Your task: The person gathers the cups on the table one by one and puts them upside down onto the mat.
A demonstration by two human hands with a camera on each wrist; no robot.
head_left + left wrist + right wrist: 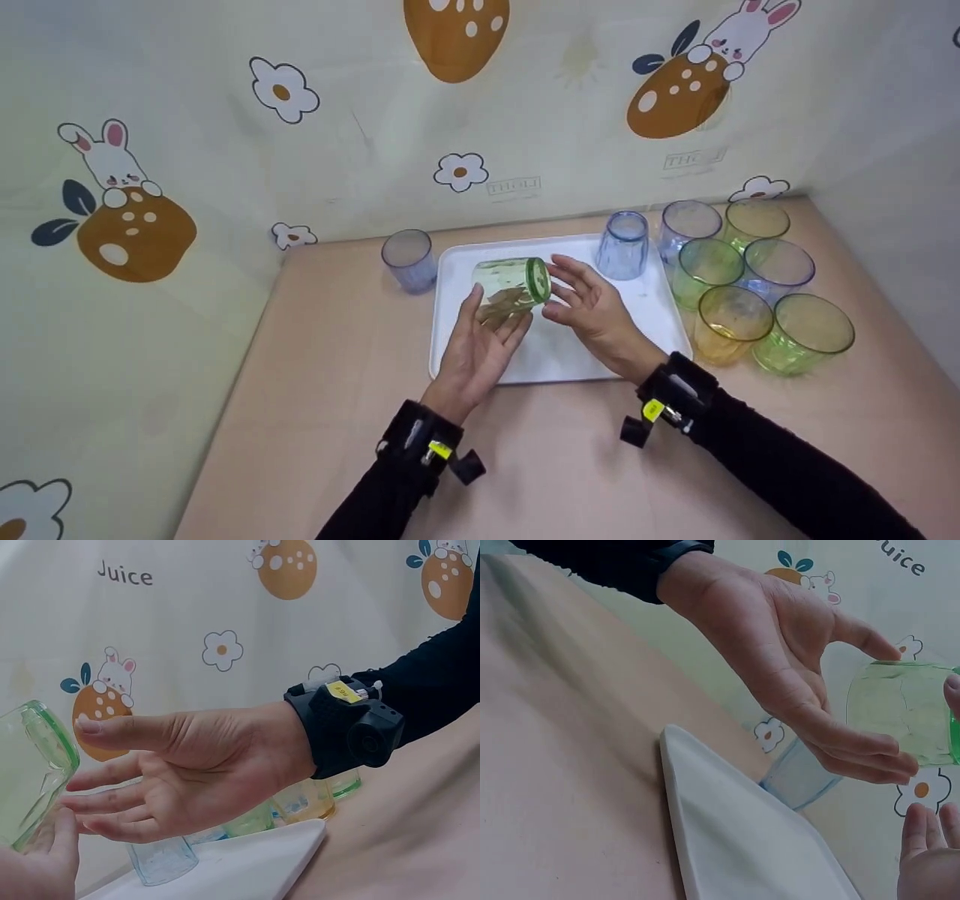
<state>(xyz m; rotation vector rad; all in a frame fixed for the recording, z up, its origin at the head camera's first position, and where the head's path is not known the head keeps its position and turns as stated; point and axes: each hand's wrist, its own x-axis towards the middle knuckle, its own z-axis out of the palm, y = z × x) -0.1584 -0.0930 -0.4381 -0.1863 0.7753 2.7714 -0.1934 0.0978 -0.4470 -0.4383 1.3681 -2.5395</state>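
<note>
A green-tinted clear glass (pixel 501 281) lies on its side in the air above the white tray (pixel 570 352), its thick base facing right. My left hand (pixel 480 356) holds it from below, thumb on one side and fingers on the other, as the right wrist view shows with the left hand (pixel 780 667). My right hand (pixel 600 319) is at the base end, fingers loosely spread; whether its fingertips touch the glass I cannot tell. In the left wrist view the right hand (pixel 202 765) has its palm turned toward the camera. An upside-down blue glass (pixel 624 247) stands on the tray's back right.
Left of the tray stands a bluish-purple glass (pixel 410 262). To its right several upright glasses stand close together, among them a yellow glass (pixel 733 326), a green glass (pixel 802 334) and a blue glass (pixel 778 270). A patterned curtain (pixel 360 172) hangs behind the table (pixel 330 360).
</note>
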